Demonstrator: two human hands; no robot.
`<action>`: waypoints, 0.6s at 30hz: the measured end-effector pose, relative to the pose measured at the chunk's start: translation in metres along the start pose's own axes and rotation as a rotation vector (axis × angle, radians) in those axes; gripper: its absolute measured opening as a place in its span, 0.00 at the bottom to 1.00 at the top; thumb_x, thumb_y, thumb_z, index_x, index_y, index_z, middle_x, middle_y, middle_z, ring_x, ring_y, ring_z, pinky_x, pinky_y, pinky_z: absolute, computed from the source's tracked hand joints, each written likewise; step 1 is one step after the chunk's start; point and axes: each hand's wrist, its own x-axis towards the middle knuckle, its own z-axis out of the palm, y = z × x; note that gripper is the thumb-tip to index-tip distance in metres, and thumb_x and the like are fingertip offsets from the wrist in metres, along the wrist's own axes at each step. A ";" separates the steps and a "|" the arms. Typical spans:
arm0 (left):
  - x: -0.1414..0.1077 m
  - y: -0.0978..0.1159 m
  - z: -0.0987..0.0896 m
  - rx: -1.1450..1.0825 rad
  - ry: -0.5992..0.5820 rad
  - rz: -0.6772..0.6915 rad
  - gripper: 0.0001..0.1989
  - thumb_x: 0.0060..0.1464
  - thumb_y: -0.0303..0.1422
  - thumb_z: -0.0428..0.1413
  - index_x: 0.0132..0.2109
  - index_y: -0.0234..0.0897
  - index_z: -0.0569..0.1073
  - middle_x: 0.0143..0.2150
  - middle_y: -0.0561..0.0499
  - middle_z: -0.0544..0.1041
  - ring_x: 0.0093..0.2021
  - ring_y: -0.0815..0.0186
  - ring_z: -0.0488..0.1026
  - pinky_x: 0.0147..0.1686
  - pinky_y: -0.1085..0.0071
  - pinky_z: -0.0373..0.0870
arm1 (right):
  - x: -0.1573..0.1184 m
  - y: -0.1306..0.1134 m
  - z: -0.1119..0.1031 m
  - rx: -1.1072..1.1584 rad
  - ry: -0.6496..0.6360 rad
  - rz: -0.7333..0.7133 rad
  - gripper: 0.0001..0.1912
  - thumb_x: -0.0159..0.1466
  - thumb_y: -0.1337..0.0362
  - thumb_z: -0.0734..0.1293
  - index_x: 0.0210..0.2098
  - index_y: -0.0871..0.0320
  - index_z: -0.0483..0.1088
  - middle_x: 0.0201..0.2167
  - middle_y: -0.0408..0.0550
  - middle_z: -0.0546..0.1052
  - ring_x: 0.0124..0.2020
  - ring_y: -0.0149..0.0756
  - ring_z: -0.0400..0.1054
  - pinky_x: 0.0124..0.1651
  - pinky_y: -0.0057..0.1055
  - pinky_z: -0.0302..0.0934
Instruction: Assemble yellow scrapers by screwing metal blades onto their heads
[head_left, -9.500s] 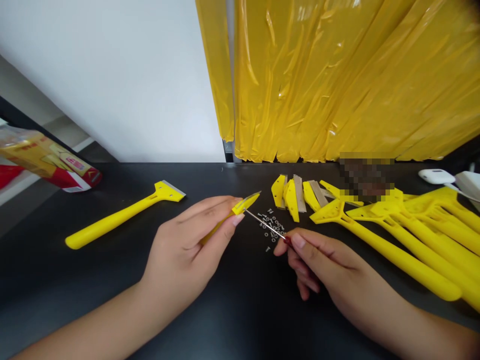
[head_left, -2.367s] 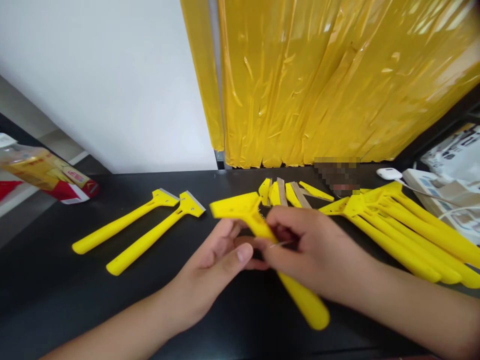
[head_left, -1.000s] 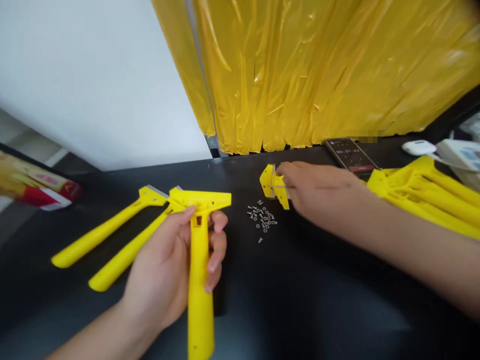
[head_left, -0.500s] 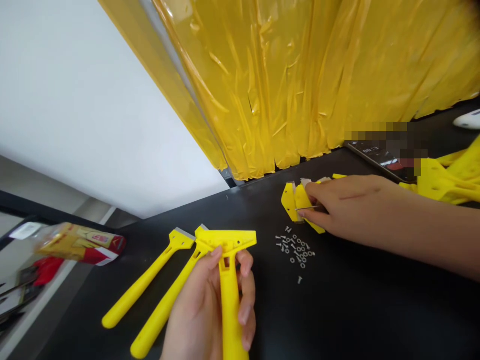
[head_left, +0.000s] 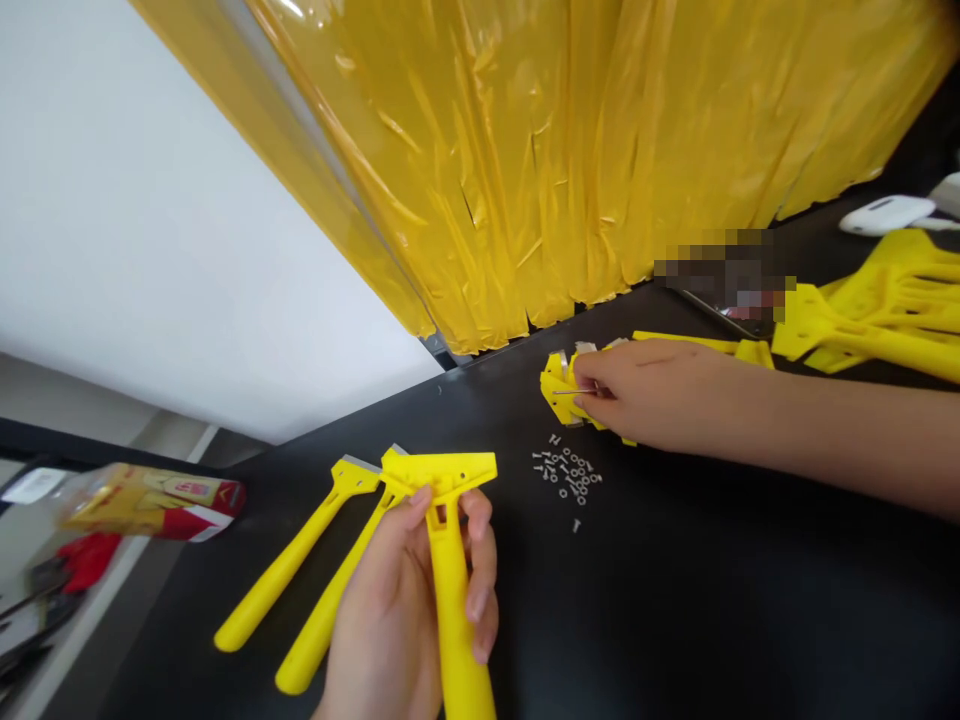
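My left hand (head_left: 397, 590) is closed round the handle of a yellow plastic scraper (head_left: 454, 600), its wide head up and the thumb at the neck. My right hand (head_left: 637, 385) pinches a thin metal rod (head_left: 571, 392), like a screwdriver shaft, pointing left. Its fingers are down at a row of small yellow cover plates (head_left: 555, 403) with metal blades among them. The fingertips partly hide these, and whether they also grip a plate I cannot tell. Two yellow scrapers with blades, a left one (head_left: 281, 570) and a nearer one (head_left: 330, 610), lie beside my left hand.
Small screws and nuts (head_left: 568, 470) lie scattered on the black table (head_left: 675, 600). More yellow scraper handles (head_left: 885, 300) are piled at the right, near a partly blurred phone (head_left: 720, 307) and a white object (head_left: 885, 214). A food packet (head_left: 157, 502) is at the left; yellow film (head_left: 525, 180) hangs behind.
The view has shifted, showing more of the pile at the right. My right hand has moved slightly left over the plates. My left hand keeps the scraper in the same hold.
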 end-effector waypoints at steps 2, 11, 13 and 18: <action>0.000 0.000 0.000 -0.006 0.003 0.018 0.23 0.72 0.43 0.43 0.37 0.36 0.76 0.22 0.51 0.68 0.17 0.68 0.62 0.18 0.75 0.65 | -0.002 -0.001 -0.002 0.046 -0.005 0.017 0.10 0.68 0.58 0.62 0.32 0.51 0.69 0.33 0.44 0.79 0.35 0.42 0.74 0.37 0.35 0.57; -0.001 0.001 0.006 0.012 0.059 0.056 0.20 0.72 0.40 0.47 0.37 0.35 0.76 0.23 0.50 0.70 0.20 0.67 0.65 0.21 0.74 0.68 | -0.003 0.000 -0.009 0.062 -0.016 0.009 0.10 0.67 0.55 0.63 0.34 0.51 0.71 0.34 0.45 0.79 0.38 0.45 0.73 0.38 0.36 0.54; -0.002 0.002 0.008 0.039 0.074 0.061 0.17 0.71 0.39 0.49 0.37 0.35 0.76 0.23 0.51 0.71 0.21 0.67 0.65 0.21 0.74 0.69 | -0.005 -0.001 -0.010 0.055 -0.021 -0.006 0.09 0.67 0.55 0.63 0.35 0.50 0.72 0.36 0.45 0.79 0.40 0.46 0.73 0.38 0.36 0.54; -0.003 0.001 0.013 0.082 0.125 0.111 0.11 0.68 0.35 0.55 0.38 0.35 0.76 0.31 0.50 0.76 0.24 0.68 0.69 0.21 0.74 0.71 | -0.008 -0.002 -0.011 0.032 -0.032 -0.040 0.09 0.68 0.56 0.62 0.35 0.49 0.72 0.35 0.45 0.78 0.39 0.46 0.72 0.38 0.37 0.54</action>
